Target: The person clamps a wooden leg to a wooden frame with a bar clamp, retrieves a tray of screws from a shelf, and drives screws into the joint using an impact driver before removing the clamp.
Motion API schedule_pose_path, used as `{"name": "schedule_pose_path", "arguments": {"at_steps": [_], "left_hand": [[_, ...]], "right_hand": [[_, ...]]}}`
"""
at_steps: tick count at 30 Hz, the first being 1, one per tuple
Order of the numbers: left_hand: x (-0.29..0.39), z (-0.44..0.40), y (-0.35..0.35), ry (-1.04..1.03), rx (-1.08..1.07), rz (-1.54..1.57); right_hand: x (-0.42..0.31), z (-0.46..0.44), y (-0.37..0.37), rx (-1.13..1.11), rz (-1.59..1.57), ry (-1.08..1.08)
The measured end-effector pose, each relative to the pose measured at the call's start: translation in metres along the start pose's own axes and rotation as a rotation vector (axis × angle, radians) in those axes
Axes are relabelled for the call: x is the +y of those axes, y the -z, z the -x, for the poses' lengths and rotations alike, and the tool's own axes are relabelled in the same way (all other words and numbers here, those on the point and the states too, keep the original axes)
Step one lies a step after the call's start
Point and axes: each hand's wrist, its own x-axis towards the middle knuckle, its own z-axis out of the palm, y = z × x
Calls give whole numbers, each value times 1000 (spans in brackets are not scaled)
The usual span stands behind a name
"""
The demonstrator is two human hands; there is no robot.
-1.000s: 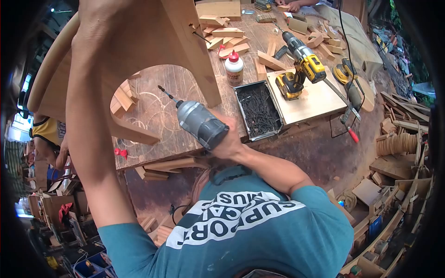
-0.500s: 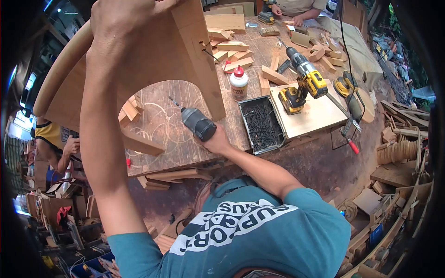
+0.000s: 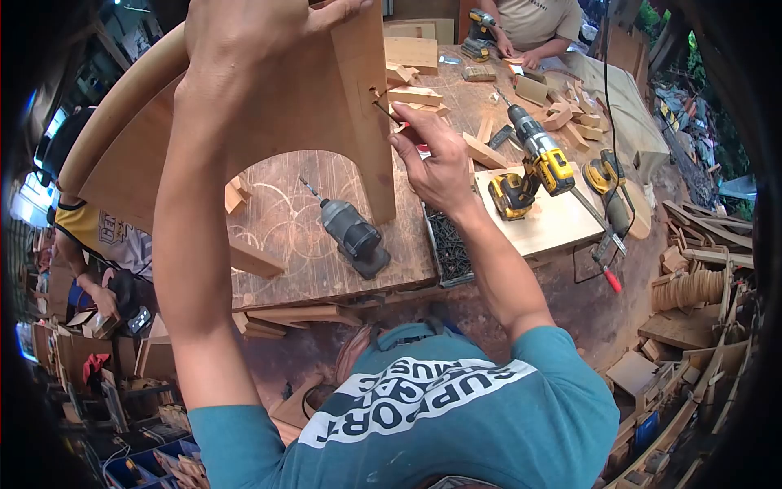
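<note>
My left hand [image 3: 252, 41] grips the upper part of a large curved wooden piece [image 3: 277, 114] that stands on the bench, its thumb stretched along the wood. A dark screw [image 3: 383, 111] sticks out of the piece's right leg, and my right hand [image 3: 436, 159] pinches its outer end between thumb and fingers. The grey and black driver [image 3: 350, 231] rests on the bench below, with its bit pointing up and left. Behind my right wrist is a metal tray of dark screws [image 3: 450, 248], partly hidden.
A yellow drill [image 3: 542, 155] stands on a pale board [image 3: 570, 212] at the right, beside a sander [image 3: 604, 173] and a clamp [image 3: 611, 279]. Wood blocks [image 3: 570, 114] lie farther back. One person [image 3: 538, 24] is across the bench, another [image 3: 102, 236] at the left.
My right hand has let go of the driver, leaving it on the bench, and has moved up to the screw. My left hand still holds the wooden piece.
</note>
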Motion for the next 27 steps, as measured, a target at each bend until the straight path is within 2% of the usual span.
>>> {"name": "schedule_pose_path", "arguments": {"at_steps": [6,12,18,24,27], "left_hand": [[-1,1,1,11,-3,5],[-2,2,0,9,-12,-10],[-8,1,-7,-1,-17,-21],[-5,4,-2,-11,22,-5],[-5,4,-2,-29,34,-7]], "right_hand": [[14,-10,-2,20,-19,11],[2,-16,0,-7,249,268],[-12,-25,-1,-38,271,252],[-14,-23,-13,46,219,176],[-16,-24,-18,118,259,235]]}}
